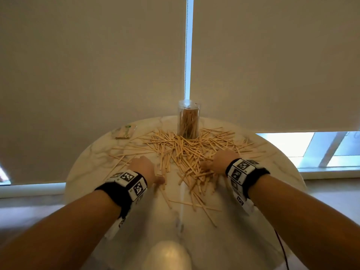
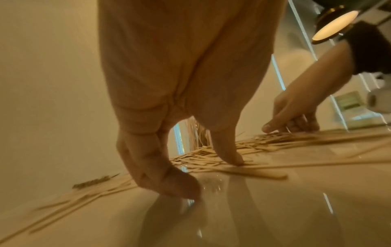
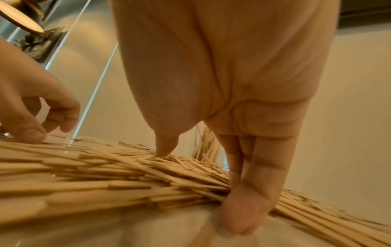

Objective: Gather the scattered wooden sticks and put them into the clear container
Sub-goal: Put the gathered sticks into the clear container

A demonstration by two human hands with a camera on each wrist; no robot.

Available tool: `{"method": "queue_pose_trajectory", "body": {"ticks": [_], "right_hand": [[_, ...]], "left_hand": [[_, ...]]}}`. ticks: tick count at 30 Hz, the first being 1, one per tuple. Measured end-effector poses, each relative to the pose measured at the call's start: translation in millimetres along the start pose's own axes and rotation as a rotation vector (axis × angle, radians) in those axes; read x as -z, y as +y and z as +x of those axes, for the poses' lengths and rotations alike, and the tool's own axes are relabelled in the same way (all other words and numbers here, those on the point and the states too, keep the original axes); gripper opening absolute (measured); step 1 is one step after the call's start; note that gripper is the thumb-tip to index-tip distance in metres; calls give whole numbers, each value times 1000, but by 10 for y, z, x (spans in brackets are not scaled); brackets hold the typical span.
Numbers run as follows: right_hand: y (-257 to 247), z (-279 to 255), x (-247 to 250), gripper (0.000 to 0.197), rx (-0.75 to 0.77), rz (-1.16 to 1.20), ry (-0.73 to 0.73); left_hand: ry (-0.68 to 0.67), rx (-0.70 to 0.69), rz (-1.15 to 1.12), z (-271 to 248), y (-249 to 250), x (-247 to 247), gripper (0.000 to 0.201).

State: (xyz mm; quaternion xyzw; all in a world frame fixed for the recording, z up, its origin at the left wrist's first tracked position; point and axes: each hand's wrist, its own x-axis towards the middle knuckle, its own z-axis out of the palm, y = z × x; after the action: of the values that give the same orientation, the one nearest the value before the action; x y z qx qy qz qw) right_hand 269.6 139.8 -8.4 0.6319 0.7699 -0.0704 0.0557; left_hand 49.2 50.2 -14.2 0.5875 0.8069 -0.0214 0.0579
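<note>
Both hands are working the spill from opposite sides, which looks like a way of raking the wooden sticks into one bundle rather than lifting them singly. The left hand is standing on its fingertips on the bare marble table at the pile's left edge, thumb apart from the pressed-together fingers and touching a stick; nothing is being held. The right hand is pushing into the thick of the heap, its fingers straight and close together like a blade, thumb spread and resting on the sticks. The clear container is standing upright near the table's far edge, already partly filled, with sticks fanning out from its base toward the near edge. Placed there, it is staying clear of the sweep. A small packet is lying at the far-left edge.
</note>
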Motion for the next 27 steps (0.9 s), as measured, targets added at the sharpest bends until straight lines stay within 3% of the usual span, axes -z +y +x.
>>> {"method": "queue_pose_trajectory", "body": {"ticks": [5,9,13,17,20,24,27], "right_hand": [[-121,39,50,51,47,-25,-58],[-102,-24,53,56,28,35,-75],[-195,-79,87,46,47,-18,-106],[-196,-133,137,41,46,13,-129],[-203,-168,115,57,22,13,-114],[-203,-202,172,44,24,58,-136],[-184,-246,167,41,27,63,-120]], "left_hand": [[-15,-47,32,68,46,53,31],[-70,-36,4,55,89,60,45],[-87,-50,1,31,198,100,26],[-65,-50,10,-8,209,108,24],[-106,-45,-34,-25,237,78,33],[-156,-102,58,-77,373,99,18],[-177,-119,179,-98,463,111,22]]}}
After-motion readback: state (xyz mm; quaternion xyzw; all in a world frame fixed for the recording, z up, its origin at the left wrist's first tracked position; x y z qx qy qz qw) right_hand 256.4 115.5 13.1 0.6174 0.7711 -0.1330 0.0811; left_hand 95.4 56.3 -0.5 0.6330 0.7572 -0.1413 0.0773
